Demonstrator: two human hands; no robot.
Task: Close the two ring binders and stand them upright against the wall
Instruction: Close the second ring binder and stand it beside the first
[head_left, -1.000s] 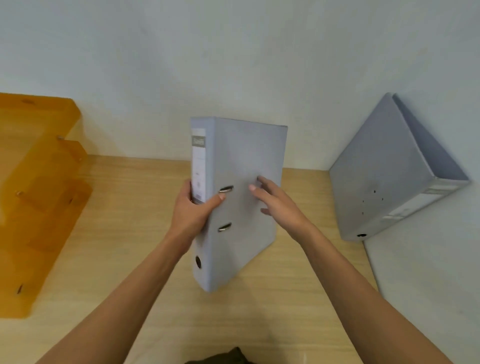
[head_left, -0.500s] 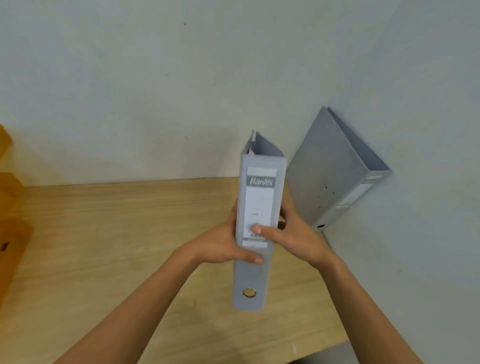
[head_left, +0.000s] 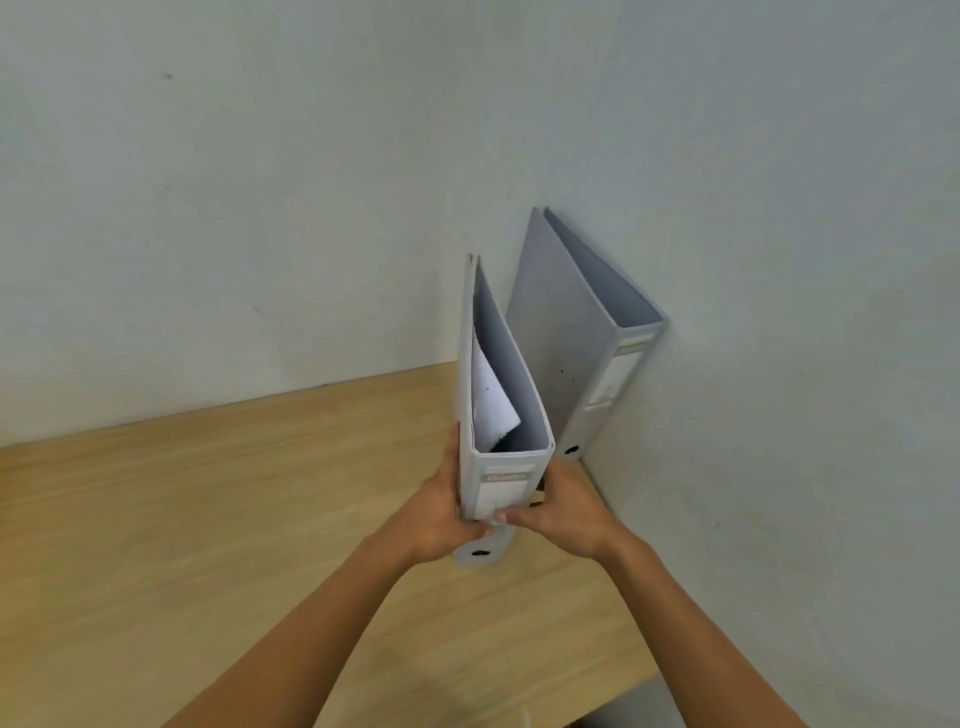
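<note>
A: Item one, largest: wall, pale, filling the upper view and turning a corner toward 1 o'clock.

B: Item two: wooden desk, running from 9 o'clock to 5 o'clock.

A: Item three: first binder, grey, closed, leaning in the corner at 1 o'clock against the side wall.

B: Item four: second binder, grey, at centre, upright, spine toward the wearer, loose sheets showing inside its top.

A: Handling?

B: Judged stiff board, light to moderate, covers rather slick. Best held low on the spine, one palm on each cover, so the covers stay shut.

A: Item five, smallest: left hand and right hand, both clamped on the second binder's spine.

B: Change from half a second ago: that binder sits closer to the first, and its open top now faces the camera.
</note>
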